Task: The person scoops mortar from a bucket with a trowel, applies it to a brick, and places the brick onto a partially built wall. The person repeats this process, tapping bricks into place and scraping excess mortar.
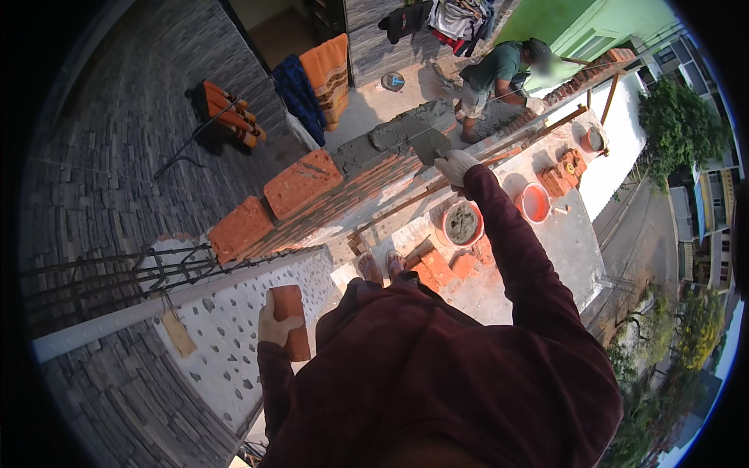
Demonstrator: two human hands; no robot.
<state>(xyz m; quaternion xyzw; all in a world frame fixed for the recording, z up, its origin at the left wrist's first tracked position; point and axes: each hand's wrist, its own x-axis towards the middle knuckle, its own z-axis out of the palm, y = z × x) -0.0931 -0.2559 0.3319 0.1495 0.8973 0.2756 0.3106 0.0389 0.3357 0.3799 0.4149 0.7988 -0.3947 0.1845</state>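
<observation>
My left hand (274,326), in a pale glove, grips a red brick (288,300) low on the left, beside my body. Stretched forward, my gloved right hand (456,167) is closed round a trowel, its handle mostly hidden. The grey trowel blade (429,145) is at the side of the brick wall (343,193), close to its top; contact cannot be made out. Wet grey mortar (357,155) covers part of the wall top. Two red bricks, a nearer one (240,230) and a farther one (303,184), sit along the wall's left end.
A mortar bucket (463,224), an orange bucket (535,203) and loose bricks (435,269) stand right of my feet. A co-worker (499,78) bends over the far wall. Steel bars (117,265) jut out at left. Towels (324,74) hang beyond the wall.
</observation>
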